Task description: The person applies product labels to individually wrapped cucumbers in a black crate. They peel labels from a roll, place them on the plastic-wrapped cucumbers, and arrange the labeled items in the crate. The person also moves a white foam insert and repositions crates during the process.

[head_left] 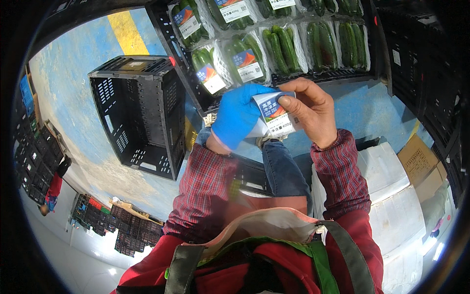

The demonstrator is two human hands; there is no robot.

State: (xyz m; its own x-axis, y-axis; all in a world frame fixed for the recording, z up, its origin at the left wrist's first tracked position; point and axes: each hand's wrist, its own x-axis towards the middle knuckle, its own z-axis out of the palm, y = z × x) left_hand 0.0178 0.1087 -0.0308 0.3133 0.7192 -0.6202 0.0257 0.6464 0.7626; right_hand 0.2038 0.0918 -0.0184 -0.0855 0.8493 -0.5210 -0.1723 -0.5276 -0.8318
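Both forearms rise from the lower edge in plaid sleeves (pixel 203 183) and lean inward, so that the hands meet just above the middle of the frame. The left hand (pixel 237 115), in a blue glove, is bent at the wrist toward the right, its back to the camera and its fingers curled inward; its grip is closed on the left side of a label (pixel 275 111), though the fingertips are largely hidden. The right hand (pixel 316 110), bare, comes up from the right with its wrist turned left; its thumb lies flat on the upper right of the label and the index finger arches above it, so this grip is pinched nearly shut on that edge. The label, blue and orange above and white below, sits between the two hands at the centre of the frame, tilted, with white backing (pixel 258 130) hanging at its lower left. Just above the hands, a black crate (pixel 342 77) holds rows of cucumber packs (pixel 284 48), several bearing similar labels. An open crate (pixel 177 122) lies on its side on the floor (pixel 81 93) at left, and white boxes (pixel 394 215) stand at lower right.
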